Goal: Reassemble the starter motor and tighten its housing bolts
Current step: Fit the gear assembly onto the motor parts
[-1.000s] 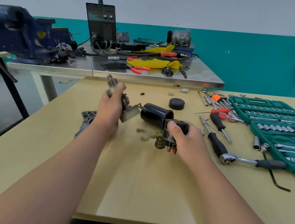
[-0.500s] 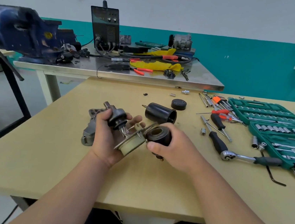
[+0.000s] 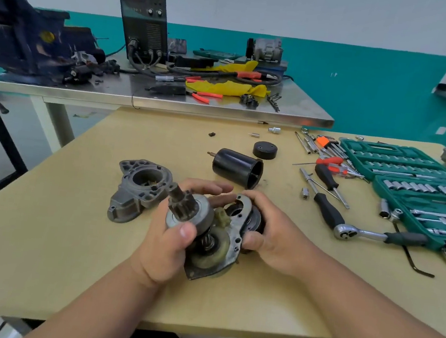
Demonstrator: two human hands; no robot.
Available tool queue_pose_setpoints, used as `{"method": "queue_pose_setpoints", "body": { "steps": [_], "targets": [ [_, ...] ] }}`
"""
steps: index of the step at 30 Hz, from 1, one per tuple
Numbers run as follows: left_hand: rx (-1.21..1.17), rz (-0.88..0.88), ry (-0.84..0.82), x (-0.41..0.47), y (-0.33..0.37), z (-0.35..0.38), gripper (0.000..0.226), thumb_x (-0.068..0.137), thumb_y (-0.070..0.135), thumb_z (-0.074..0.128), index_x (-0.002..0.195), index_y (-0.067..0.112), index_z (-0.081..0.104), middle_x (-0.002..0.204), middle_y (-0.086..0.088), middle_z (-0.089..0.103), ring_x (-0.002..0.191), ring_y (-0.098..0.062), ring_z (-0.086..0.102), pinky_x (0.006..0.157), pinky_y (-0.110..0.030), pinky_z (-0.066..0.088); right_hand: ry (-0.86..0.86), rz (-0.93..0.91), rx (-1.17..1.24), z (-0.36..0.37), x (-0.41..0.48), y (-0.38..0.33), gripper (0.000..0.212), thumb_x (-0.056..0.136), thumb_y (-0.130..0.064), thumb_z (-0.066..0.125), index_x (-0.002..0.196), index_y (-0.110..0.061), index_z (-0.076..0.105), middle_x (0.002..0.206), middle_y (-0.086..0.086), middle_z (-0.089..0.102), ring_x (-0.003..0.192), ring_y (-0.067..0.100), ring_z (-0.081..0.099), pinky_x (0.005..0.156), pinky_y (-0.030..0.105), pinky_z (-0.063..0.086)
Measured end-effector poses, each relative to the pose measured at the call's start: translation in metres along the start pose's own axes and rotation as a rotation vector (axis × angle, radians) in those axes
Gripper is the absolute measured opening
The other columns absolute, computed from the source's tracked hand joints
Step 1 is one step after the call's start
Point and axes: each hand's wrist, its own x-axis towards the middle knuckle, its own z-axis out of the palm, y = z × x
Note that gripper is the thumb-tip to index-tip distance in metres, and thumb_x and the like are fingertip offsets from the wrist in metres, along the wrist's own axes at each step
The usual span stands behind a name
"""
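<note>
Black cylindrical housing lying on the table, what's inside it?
The black cylindrical housing lies on its side, and its open end shows only bare dark inner wall near the rim. Farther in is shadow, so contents there cannot be seen.

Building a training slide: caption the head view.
Left hand grips the pinion drive, right hand the end plate; nose housing, black motor case and ratchet lie on the table.

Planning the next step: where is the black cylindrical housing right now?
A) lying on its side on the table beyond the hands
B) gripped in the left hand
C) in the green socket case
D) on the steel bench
A: the black cylindrical housing lies on its side on the table, untouched, beyond the left hand and right hand, which grip the gear assembly.
</note>
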Motion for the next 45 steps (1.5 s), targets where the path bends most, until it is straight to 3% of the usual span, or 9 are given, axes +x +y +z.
{"method": "queue_pose_setpoints", "body": {
  "steps": [3,6,9,17,22,26,29,39,45],
  "targets": [
    [0.071,-0.004,-0.051,0.001,0.001,0.006,0.082,0.07,0.06,0.074,0.115,-0.003,0.046,0.125,-0.026,0.05,0.12,-0.047,0.051,0.097,-0.059,0.042,0.13,0.018,0.0,0.006,0.0,0.0,0.05,0.074,-0.07,0.057,0.112,-0.038,0.061,0.112,-0.003,0.069,0.106,0.016,0.065,0.093,0.042,0.052],
    [0.255,0.069,-0.085,0.0,-0.002,0.011,0.083,0.076,0.062,0.066,0.122,-0.002,0.04,0.131,-0.019,0.046,0.123,-0.031,0.05,0.101,-0.039,0.041,0.268,-0.001,0.003,0.007,0.007,-0.006,0.026,0.079,-0.049,0.055,0.098,-0.041,0.071,0.1,-0.009,0.073,0.097,0.007,0.067,0.082,0.023,0.051],
    [0.447,0.046,-0.176,0.004,-0.006,0.019,0.077,0.071,0.046,0.066,0.127,0.001,0.04,0.135,-0.021,0.039,0.128,-0.03,0.044,0.104,-0.041,0.037,0.374,0.041,0.025,0.0,0.013,-0.009,0.015,0.084,-0.028,0.061,0.085,-0.029,0.076,0.087,0.002,0.074,0.089,0.021,0.069,0.081,0.037,0.053],
    [0.732,-0.145,-0.021,0.008,0.002,0.002,0.055,0.064,0.051,0.064,0.115,0.047,0.041,0.121,0.024,0.047,0.114,0.01,0.046,0.092,-0.007,0.036,0.702,0.071,-0.158,-0.014,0.008,-0.006,0.019,0.088,-0.023,0.059,0.092,-0.036,0.072,0.09,-0.023,0.067,0.087,-0.006,0.06,0.069,0.017,0.043],
    [1.25,-0.074,0.29,0.025,0.017,-0.041,0.082,0.062,0.086,0.049,0.125,0.033,0.047,0.13,0.011,0.043,0.123,-0.008,0.036,0.102,-0.029,0.034,0.787,0.039,-0.192,-0.009,0.009,-0.006,0.022,0.09,-0.019,0.056,0.091,-0.036,0.07,0.08,-0.029,0.064,0.08,-0.026,0.049,0.056,0.003,0.039],
    [1.383,-0.421,0.301,0.046,0.027,-0.085,0.1,0.058,0.081,0.056,0.141,0.031,0.032,0.147,0.003,0.029,0.135,-0.024,0.027,0.105,-0.045,0.034,0.843,0.034,-0.185,-0.009,0.013,-0.005,0.023,0.089,-0.019,0.055,0.086,-0.038,0.068,0.08,-0.023,0.065,0.072,-0.008,0.057,0.05,0.006,0.037],
    [1.457,-0.74,0.218,0.042,0.02,-0.104,0.098,0.063,0.066,0.069,0.145,0.032,0.027,0.146,-0.002,0.029,0.125,-0.028,0.043,0.097,-0.04,0.041,0.831,0.021,-0.182,-0.013,0.012,-0.002,0.025,0.088,-0.016,0.055,0.085,-0.037,0.068,0.08,-0.036,0.062,0.076,-0.016,0.055,0.051,0.001,0.037],
    [1.11,-0.259,0.651,0.058,0.044,-0.125,0.068,0.057,0.053,0.071,0.12,0.032,0.056,0.101,0.016,0.057,0.078,-0.002,0.058,0.055,-0.017,0.045,0.817,0.016,-0.157,-0.018,0.013,0.004,0.025,0.087,-0.017,0.056,0.081,-0.037,0.068,0.081,-0.025,0.067,0.06,-0.008,0.056,0.046,0.004,0.037],
    [1.335,-0.436,0.589,0.083,0.027,-0.161,0.049,0.065,0.045,0.075,0.107,0.023,0.066,0.088,0.01,0.063,0.073,-0.012,0.061,0.062,-0.028,0.051,0.806,0.028,-0.148,-0.018,0.011,0.005,0.024,0.089,-0.016,0.055,0.083,-0.035,0.069,0.081,-0.029,0.066,0.068,-0.012,0.056,0.046,0.003,0.037]
  ]
}}
